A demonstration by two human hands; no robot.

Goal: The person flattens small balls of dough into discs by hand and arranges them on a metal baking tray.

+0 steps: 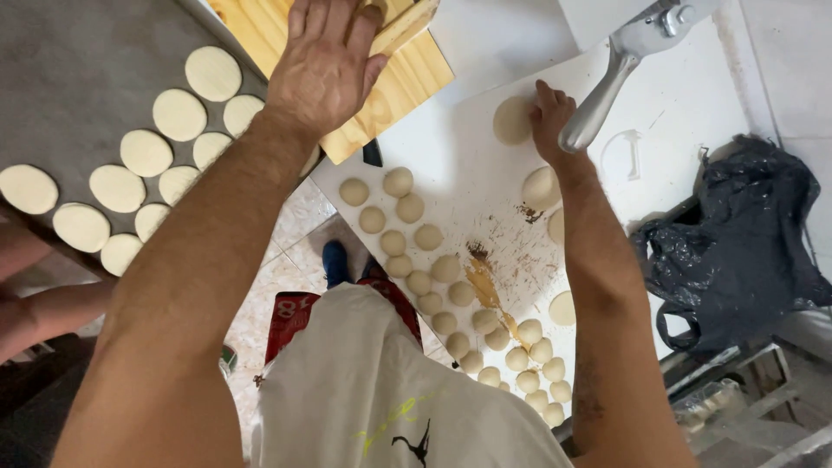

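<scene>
Item: flattened pale dough disc [511, 120], round, soft, lying on the white work board [468, 186] near its far edge, beside the grey metal lever handle [598, 100] of a press.

Right hand [551, 117]: my fingers are curled down with the tips touching the disc's right edge. I cannot tell whether they pinch it or only rest on it. Palm hidden.

Left hand [325, 61]: fingers together, pressed flat on the pale pine wood board [407, 74], which sits off the white board's far left corner. It holds nothing.

Handling, as I judge it: the disc is light, limp and easily stretched or torn. It likely sticks a little to the board. Best taken by sliding fingertips under the edge and lifting flat, with support under the middle so it does not sag. A hard pinch would dent it.

Stock nearby:
- Small round cream dough balls [407, 208], in loose rows running from the board's middle to its near edge, many touching one another. Soft, easily squashed, slightly tacky by the look.
- Further flattened pieces [539, 186] along the board's right edge.
- Finished flat dough rounds [146, 152], overlapping in rows on a grey tray [78, 69] to the left.
- Brown smear [481, 282] on the board, between the balls.
- Black plastic bag [737, 243], crumpled, off the board's right edge.
</scene>
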